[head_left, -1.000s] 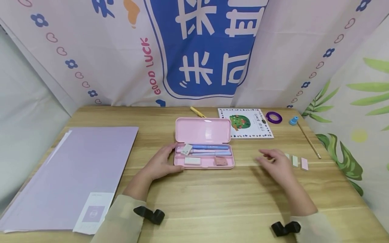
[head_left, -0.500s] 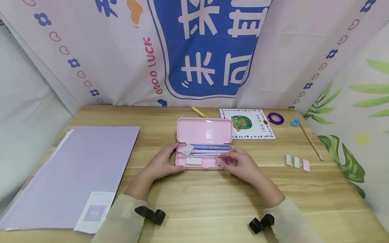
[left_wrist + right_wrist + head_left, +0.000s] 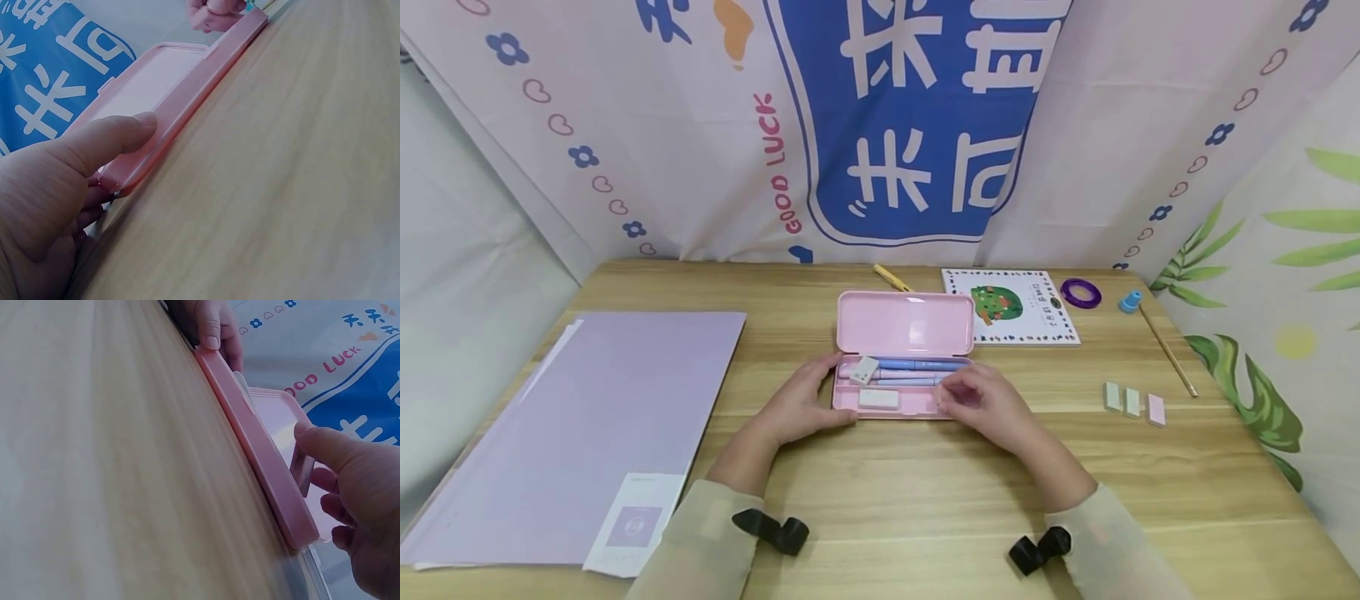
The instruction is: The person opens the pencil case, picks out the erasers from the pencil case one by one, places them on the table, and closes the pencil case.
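Observation:
A pink pencil case [image 3: 906, 408] lies on the table with its lid [image 3: 902, 323] raised. My left hand [image 3: 801, 402] grips its left end, the thumb along the front wall. Blue and lilac pens [image 3: 917, 365] fill the back compartment, with a white eraser [image 3: 864, 370] lying across them. Another white eraser [image 3: 878, 399] lies in the front compartment. Over the case's right end, my right hand [image 3: 988, 407] pinches a brownish-pink eraser [image 3: 302, 469] between thumb and fingers. In the right wrist view this eraser stands up past the case's front wall.
Two pale green blocks [image 3: 1131, 402] and a pink block [image 3: 1155, 409] lie at right, near a pencil [image 3: 1168, 350]. Behind are a booklet [image 3: 1030, 321], purple ring [image 3: 1081, 292], blue cone-shaped piece [image 3: 1130, 301] and yellow pen [image 3: 891, 277]. A large lilac folder [image 3: 602, 400] covers the left.
My right hand has moved left from beside the small blocks to the pencil case and pinched the brownish-pink eraser lying there. My left hand has kept its grip on the case.

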